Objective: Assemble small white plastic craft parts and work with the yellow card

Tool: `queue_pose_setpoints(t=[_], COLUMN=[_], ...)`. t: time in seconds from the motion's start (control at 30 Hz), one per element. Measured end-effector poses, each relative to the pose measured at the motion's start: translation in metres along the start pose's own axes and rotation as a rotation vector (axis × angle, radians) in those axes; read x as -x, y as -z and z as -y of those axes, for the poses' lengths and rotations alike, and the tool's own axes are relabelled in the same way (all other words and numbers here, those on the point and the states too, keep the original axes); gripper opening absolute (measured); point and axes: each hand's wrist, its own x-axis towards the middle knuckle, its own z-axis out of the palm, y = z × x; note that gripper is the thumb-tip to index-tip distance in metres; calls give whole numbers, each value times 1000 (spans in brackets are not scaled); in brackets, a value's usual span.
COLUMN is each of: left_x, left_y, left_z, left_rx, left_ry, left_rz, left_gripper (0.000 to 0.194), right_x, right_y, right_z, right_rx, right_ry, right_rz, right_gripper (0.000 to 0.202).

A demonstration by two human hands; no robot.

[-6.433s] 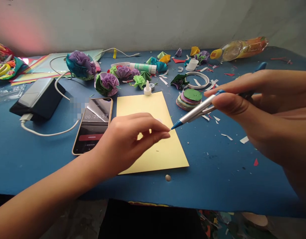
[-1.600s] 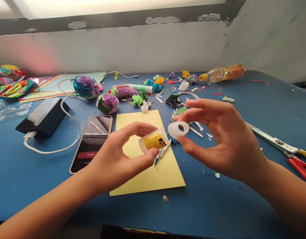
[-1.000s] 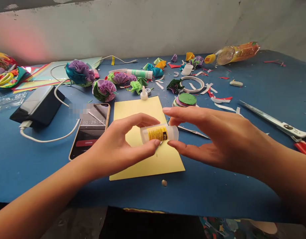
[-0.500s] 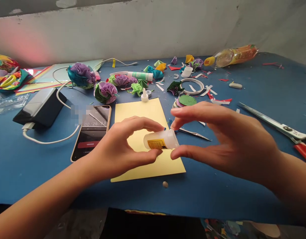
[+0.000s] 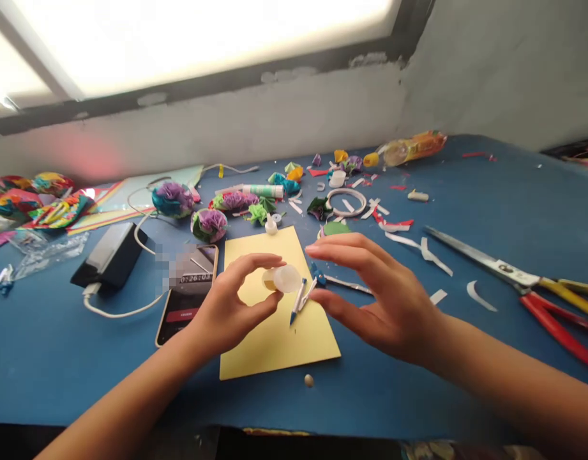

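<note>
Now left hand pinches glue bottle; right hand open beside.

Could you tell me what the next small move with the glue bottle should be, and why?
Probably bring the right hand back to the glue bottle and close its fingers on the near end. The left hand holds the bottle above the yellow sheet, while the right hand is open and beside it, touching nothing. The nozzle cap stands at the sheet's far edge, so the bottle may be unsealed.
</note>
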Motion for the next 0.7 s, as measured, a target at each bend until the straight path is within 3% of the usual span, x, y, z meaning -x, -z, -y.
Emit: queue_pose_setpoints(t=[0.07,0.17,0.27,0.4,0.57,0.7], left_x=[-1,-7,-31,-100,-197,-237], left_y=[5,16,30,49,53,45], left_z=[0,-4,-11,-12,2,18], left_rx=[1,14,25,-37,-248,-401], left_ry=[31,78,98,129,327,508], left_rz=[-50,-105,-119,-180,-263,-314], left_gripper=[37,35,37,31,32,33], right_x=[-1,-1,1,6,4,4], right_y=[-4,-15,-26,-34,-31,-30], right_z=[-6,-13,-16,-12,-5,-10], right_rx=[-70,-88,-87,-65,-68,-27], right_ry=[-86,-54,-15,53,174,202], right_rz=[-21,60,160,249,260,218], right_gripper=[34,28,19,12,15,21])
